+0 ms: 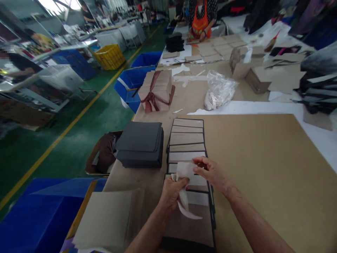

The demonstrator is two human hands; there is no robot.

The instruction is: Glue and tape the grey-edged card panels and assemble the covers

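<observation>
My left hand (173,191) is closed on a crumpled white paper strip (184,203), whose loose end curls down below the fingers. At the upper part of the strip, my right hand (210,172) has its thumb and fingers curled near the edge, apart from each other; whether they touch it is hard to see. Beneath both hands runs an overlapping row of dark-edged panels (186,138) with beige and white faces, laid away from me along the table. Left of the row stands a stack of dark grey sheets (140,140).
Beige boards (107,218) are stacked at the front left. A tied bundle of boards (156,88) and a clear plastic bag (219,89) lie farther back. A large brown sheet (258,158) covers the right side. Blue bins (131,84) flank the left edge. A person in an orange apron (201,23) stands beyond.
</observation>
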